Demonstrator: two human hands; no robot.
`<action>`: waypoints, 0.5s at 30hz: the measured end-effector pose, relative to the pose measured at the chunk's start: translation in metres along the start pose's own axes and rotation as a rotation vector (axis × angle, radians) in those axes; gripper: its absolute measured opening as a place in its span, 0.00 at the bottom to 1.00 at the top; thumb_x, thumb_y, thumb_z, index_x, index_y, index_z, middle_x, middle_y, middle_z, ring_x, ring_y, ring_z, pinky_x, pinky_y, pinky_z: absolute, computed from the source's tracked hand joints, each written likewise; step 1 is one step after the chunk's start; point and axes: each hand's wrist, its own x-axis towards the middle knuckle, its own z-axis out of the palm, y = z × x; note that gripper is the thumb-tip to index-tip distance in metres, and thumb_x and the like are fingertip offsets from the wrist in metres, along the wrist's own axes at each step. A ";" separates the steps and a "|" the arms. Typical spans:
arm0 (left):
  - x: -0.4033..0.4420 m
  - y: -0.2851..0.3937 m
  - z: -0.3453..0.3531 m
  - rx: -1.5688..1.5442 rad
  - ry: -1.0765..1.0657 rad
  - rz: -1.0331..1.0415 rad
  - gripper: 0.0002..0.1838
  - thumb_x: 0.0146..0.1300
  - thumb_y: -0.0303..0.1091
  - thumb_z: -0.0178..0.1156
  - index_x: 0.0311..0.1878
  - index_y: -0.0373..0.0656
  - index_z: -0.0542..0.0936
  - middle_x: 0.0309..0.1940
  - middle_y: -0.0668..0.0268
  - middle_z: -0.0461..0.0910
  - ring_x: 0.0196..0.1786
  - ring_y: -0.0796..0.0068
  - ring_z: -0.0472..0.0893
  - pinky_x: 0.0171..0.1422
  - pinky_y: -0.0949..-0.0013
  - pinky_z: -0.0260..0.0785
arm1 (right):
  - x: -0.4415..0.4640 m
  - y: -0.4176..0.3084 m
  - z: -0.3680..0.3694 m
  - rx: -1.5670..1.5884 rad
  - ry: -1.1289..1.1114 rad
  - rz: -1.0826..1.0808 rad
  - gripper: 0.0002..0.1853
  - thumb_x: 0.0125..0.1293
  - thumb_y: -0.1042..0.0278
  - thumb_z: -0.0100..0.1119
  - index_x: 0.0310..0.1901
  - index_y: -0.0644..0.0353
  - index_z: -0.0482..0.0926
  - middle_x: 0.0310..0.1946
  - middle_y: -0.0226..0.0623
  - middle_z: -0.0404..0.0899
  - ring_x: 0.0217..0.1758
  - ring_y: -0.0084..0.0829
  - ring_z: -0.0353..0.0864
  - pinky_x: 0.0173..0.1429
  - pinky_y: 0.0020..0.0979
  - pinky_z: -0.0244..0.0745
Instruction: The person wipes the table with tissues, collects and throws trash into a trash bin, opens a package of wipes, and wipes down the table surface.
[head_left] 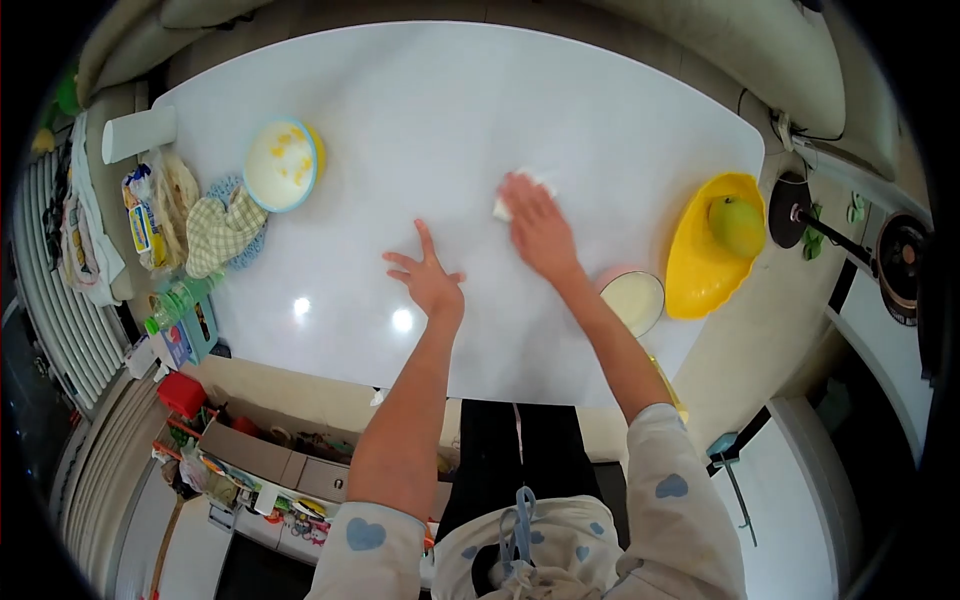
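My right hand (538,228) presses down on a white tissue (500,210) on the white table (440,120). Its fingers lie together over the tissue, which peeks out at both sides. My left hand (433,280) is just above or on the tabletop, fingers spread and nothing in them; whether it touches the surface I cannot tell. Beside my right forearm stands a round pale bowl (634,303) with a pink rim, partly covered by the arm. Farther right, a yellow leaf-shaped tray (690,265) holds a green-yellow mango (737,226).
At the left stand a bowl with yellow bits (281,165), a checked cloth mitt (225,232), a bagged packet (147,225), a paper roll (138,134) and a green-capped plastic bottle (180,300). A yellow object (668,385) shows partly behind my right forearm at the near edge.
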 end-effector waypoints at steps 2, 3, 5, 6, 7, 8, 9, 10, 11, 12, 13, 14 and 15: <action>-0.001 0.004 -0.004 0.050 -0.033 -0.041 0.56 0.41 0.18 0.64 0.67 0.73 0.43 0.65 0.39 0.31 0.65 0.33 0.46 0.42 0.67 0.73 | 0.022 0.037 -0.010 -0.003 0.133 0.210 0.28 0.55 0.72 0.50 0.59 0.64 0.60 0.63 0.45 0.55 0.66 0.41 0.54 0.67 0.41 0.50; -0.003 0.005 -0.005 0.048 -0.028 -0.041 0.56 0.41 0.18 0.64 0.67 0.73 0.43 0.65 0.39 0.31 0.65 0.33 0.46 0.42 0.67 0.73 | 0.040 0.053 -0.022 -0.128 0.247 0.305 0.28 0.57 0.67 0.48 0.60 0.64 0.60 0.63 0.47 0.55 0.68 0.42 0.51 0.68 0.43 0.46; -0.003 0.006 -0.007 0.059 -0.027 -0.028 0.56 0.41 0.18 0.64 0.67 0.73 0.43 0.65 0.39 0.31 0.65 0.32 0.46 0.41 0.67 0.73 | 0.077 0.099 -0.019 -0.361 0.393 0.476 0.28 0.61 0.59 0.45 0.61 0.65 0.58 0.63 0.48 0.56 0.68 0.42 0.50 0.68 0.43 0.45; -0.002 0.005 -0.007 0.060 -0.020 -0.032 0.56 0.41 0.18 0.64 0.67 0.73 0.43 0.65 0.39 0.31 0.65 0.32 0.46 0.41 0.67 0.73 | 0.103 0.105 -0.015 -0.355 0.396 0.473 0.28 0.61 0.59 0.45 0.61 0.65 0.58 0.63 0.48 0.56 0.68 0.42 0.50 0.68 0.43 0.45; -0.002 0.004 -0.006 0.059 -0.022 -0.026 0.56 0.41 0.19 0.65 0.66 0.73 0.43 0.65 0.39 0.31 0.65 0.32 0.45 0.42 0.67 0.73 | 0.127 0.107 -0.010 -0.328 0.462 0.497 0.28 0.61 0.58 0.45 0.60 0.65 0.59 0.62 0.48 0.56 0.67 0.42 0.51 0.68 0.42 0.45; -0.003 0.004 -0.005 0.057 -0.029 -0.019 0.56 0.41 0.19 0.65 0.66 0.73 0.43 0.65 0.39 0.31 0.65 0.31 0.45 0.43 0.66 0.73 | 0.141 0.101 -0.006 -0.304 0.526 0.522 0.28 0.60 0.58 0.46 0.60 0.65 0.59 0.62 0.48 0.57 0.67 0.41 0.52 0.68 0.42 0.46; -0.004 0.004 -0.005 0.053 -0.031 -0.019 0.56 0.41 0.19 0.65 0.66 0.73 0.43 0.65 0.39 0.31 0.65 0.31 0.45 0.43 0.66 0.73 | 0.153 0.082 0.002 -0.212 0.514 0.408 0.28 0.60 0.59 0.47 0.59 0.64 0.60 0.61 0.48 0.58 0.66 0.42 0.53 0.68 0.42 0.46; -0.003 0.004 -0.005 0.032 -0.032 -0.018 0.56 0.41 0.19 0.65 0.66 0.73 0.43 0.65 0.40 0.31 0.65 0.31 0.45 0.43 0.66 0.73 | 0.171 0.056 0.012 -0.120 0.505 0.293 0.27 0.59 0.59 0.48 0.59 0.64 0.61 0.61 0.48 0.58 0.66 0.42 0.54 0.68 0.42 0.46; -0.004 0.003 -0.004 0.015 -0.035 -0.019 0.56 0.41 0.19 0.65 0.66 0.73 0.43 0.65 0.40 0.31 0.65 0.31 0.45 0.44 0.65 0.73 | 0.178 0.029 0.020 -0.012 0.411 0.179 0.28 0.59 0.60 0.49 0.59 0.64 0.61 0.61 0.47 0.59 0.66 0.42 0.54 0.68 0.42 0.46; -0.004 0.002 -0.003 0.015 -0.035 -0.018 0.56 0.41 0.19 0.65 0.66 0.73 0.43 0.65 0.40 0.31 0.65 0.31 0.45 0.44 0.65 0.73 | 0.177 0.002 0.025 0.095 0.316 0.068 0.28 0.58 0.61 0.50 0.59 0.63 0.60 0.60 0.46 0.59 0.66 0.41 0.54 0.68 0.41 0.47; -0.004 0.001 -0.002 0.022 -0.031 -0.017 0.56 0.41 0.20 0.65 0.66 0.73 0.43 0.66 0.41 0.31 0.65 0.32 0.45 0.45 0.65 0.73 | 0.170 -0.020 0.033 0.103 0.213 -0.068 0.28 0.58 0.61 0.51 0.59 0.62 0.60 0.61 0.46 0.58 0.66 0.40 0.54 0.68 0.41 0.46; -0.003 0.001 -0.001 0.026 -0.025 -0.014 0.56 0.41 0.20 0.65 0.66 0.74 0.43 0.66 0.41 0.31 0.65 0.32 0.45 0.46 0.64 0.72 | 0.157 -0.035 0.037 0.109 0.111 -0.204 0.29 0.57 0.62 0.51 0.60 0.61 0.59 0.61 0.45 0.58 0.66 0.40 0.53 0.69 0.40 0.46; -0.003 0.001 0.001 0.025 -0.026 -0.013 0.56 0.41 0.20 0.65 0.66 0.74 0.43 0.66 0.41 0.31 0.65 0.32 0.45 0.46 0.64 0.72 | 0.136 -0.042 0.031 0.137 0.040 -0.262 0.29 0.58 0.62 0.51 0.60 0.60 0.59 0.62 0.44 0.57 0.67 0.39 0.53 0.69 0.40 0.46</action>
